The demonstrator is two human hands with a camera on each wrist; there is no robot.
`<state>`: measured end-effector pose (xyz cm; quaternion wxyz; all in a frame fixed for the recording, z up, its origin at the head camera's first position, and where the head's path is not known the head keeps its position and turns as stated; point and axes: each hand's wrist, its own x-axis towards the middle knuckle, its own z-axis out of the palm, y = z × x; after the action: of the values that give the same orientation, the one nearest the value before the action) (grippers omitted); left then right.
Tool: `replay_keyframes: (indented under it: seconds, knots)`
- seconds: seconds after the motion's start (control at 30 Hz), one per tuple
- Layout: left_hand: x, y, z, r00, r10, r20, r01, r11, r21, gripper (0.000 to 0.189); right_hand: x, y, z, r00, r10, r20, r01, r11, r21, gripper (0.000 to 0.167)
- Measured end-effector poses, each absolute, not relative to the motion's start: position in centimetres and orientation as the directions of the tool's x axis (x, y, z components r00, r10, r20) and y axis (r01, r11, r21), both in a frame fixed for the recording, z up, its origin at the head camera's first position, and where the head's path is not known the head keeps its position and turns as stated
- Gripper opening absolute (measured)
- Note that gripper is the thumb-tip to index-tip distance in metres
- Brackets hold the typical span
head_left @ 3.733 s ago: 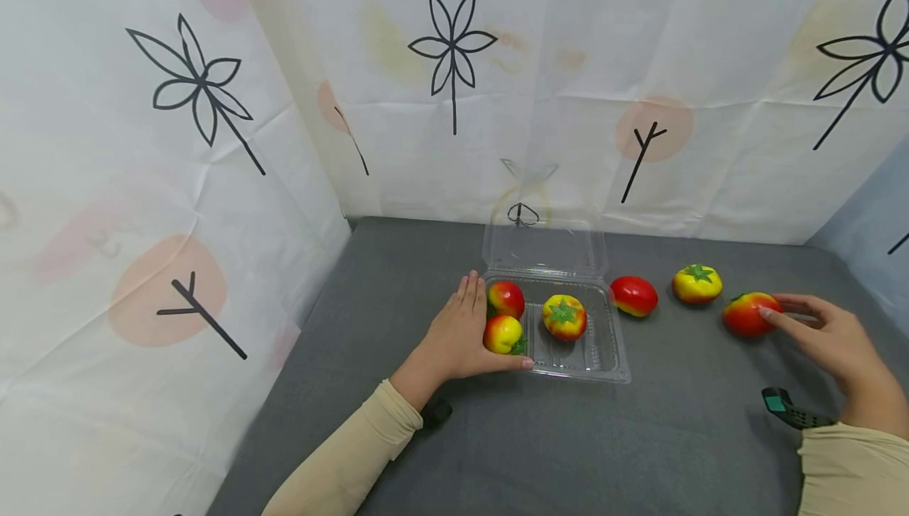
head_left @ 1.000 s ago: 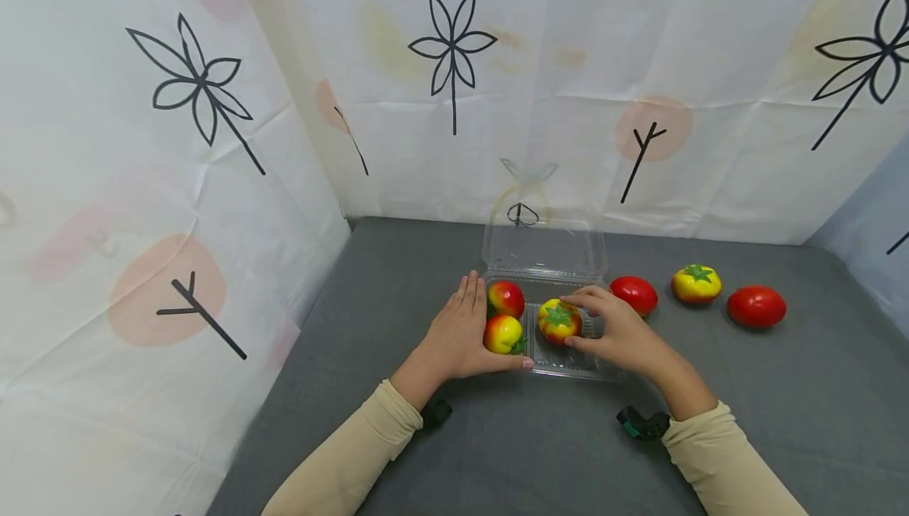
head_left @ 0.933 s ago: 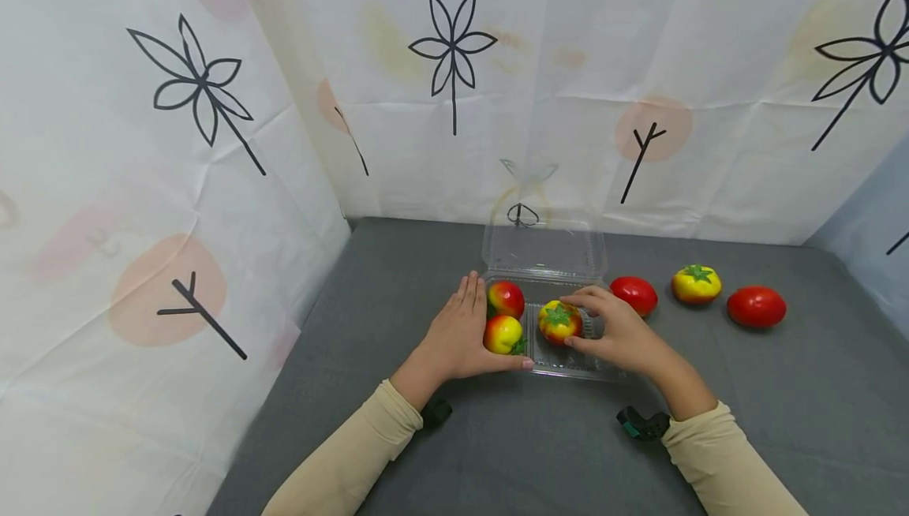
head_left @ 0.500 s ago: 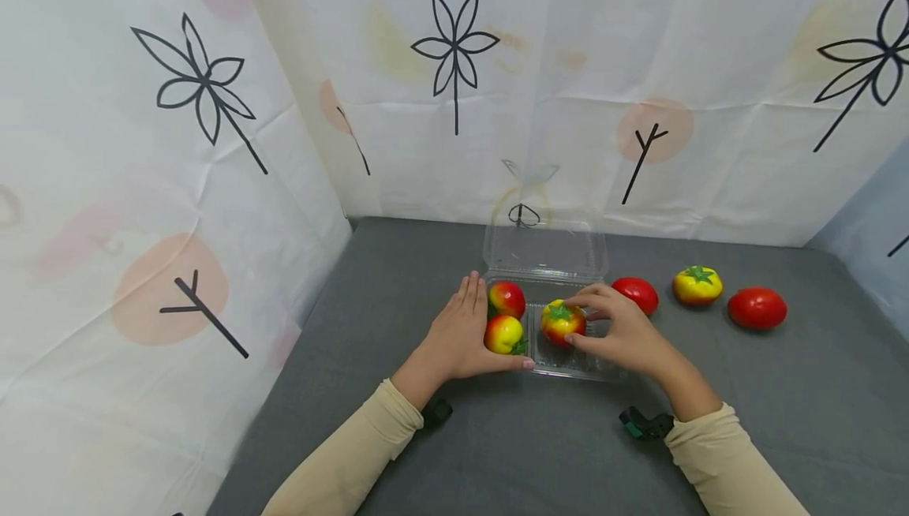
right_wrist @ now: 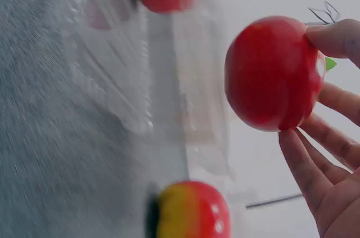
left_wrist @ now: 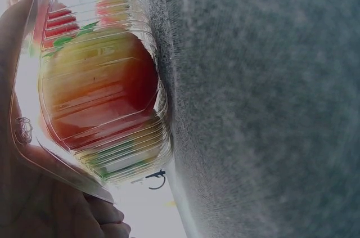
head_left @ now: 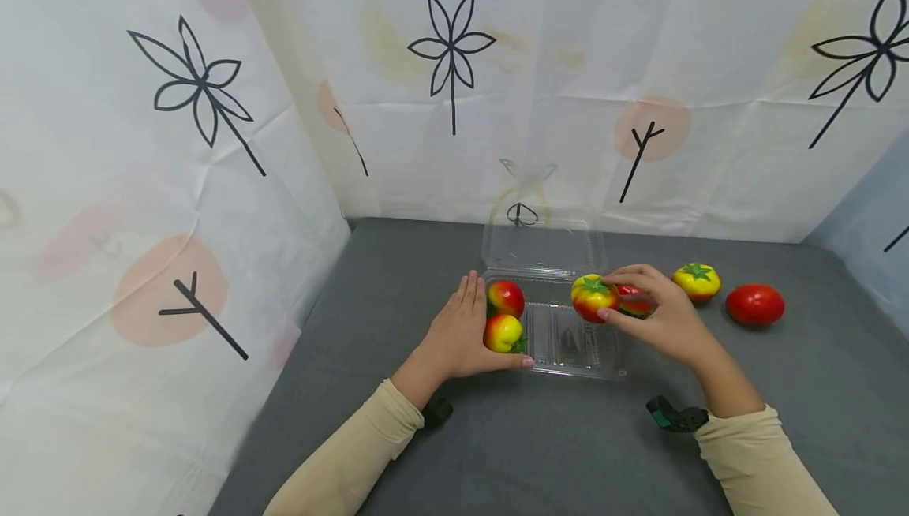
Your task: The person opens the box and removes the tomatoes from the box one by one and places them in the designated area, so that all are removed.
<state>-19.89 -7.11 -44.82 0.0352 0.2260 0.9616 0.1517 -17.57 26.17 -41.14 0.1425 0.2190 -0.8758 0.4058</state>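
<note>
My right hand pinches a red-and-yellow tomato with a green star-shaped calyx between thumb and fingertips. It is held in the air above the right part of a clear plastic clamshell container, whose lid stands raised at the back. In the right wrist view the same tomato shows its red underside. My left hand rests along the container's left and front rim, fingers straight and thumb out. Beside it, inside the container, lie two more tomatoes, one mostly red and one yellow-red.
Right of the container sits a red tomato, partly hidden behind my right fingers. Farther right are a yellow tomato with a green top and a red one. A grey cloth covers the table, with a patterned white curtain behind.
My right hand was at the far-right red tomato, then held the calyx-topped tomato inside the container. Now it has raised that tomato and moved it rightward. My left hand stays put.
</note>
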Motion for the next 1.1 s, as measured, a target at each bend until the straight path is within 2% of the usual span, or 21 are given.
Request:
replay_keyframes:
  seconds: [0.13, 0.5, 0.73, 1.1]
  knots:
    - [-19.8, -7.0, -44.9, -0.894, 0.449, 0.003, 0.428, 0.849, 0.309, 0.143, -16.9, 28.0, -40.7, -0.894, -0.212, 0.394, -0.44, 0.575, -0.69, 0.043]
    - [-20.0, -7.0, -44.8, -0.893, 0.449, -0.008, 0.428, 0.856, 0.29, 0.143, -15.3, 32.4, -41.0, -0.91, -0.132, 0.393, -0.389, 0.604, -0.696, 0.044]
    - [-20.1, -7.0, -44.8, -0.893, 0.449, -0.005, 0.428, 0.854, 0.296, 0.142, -14.9, 33.8, -41.9, -0.935, -0.159, 0.316, -0.34, 0.652, -0.677, 0.044]
    - [-20.0, -7.0, -44.9, -0.893, 0.45, -0.006, 0.427, 0.852, 0.302, 0.143, -15.3, 33.6, -43.0, -0.94, -0.231, 0.252, -0.341, 0.681, -0.648, 0.045]
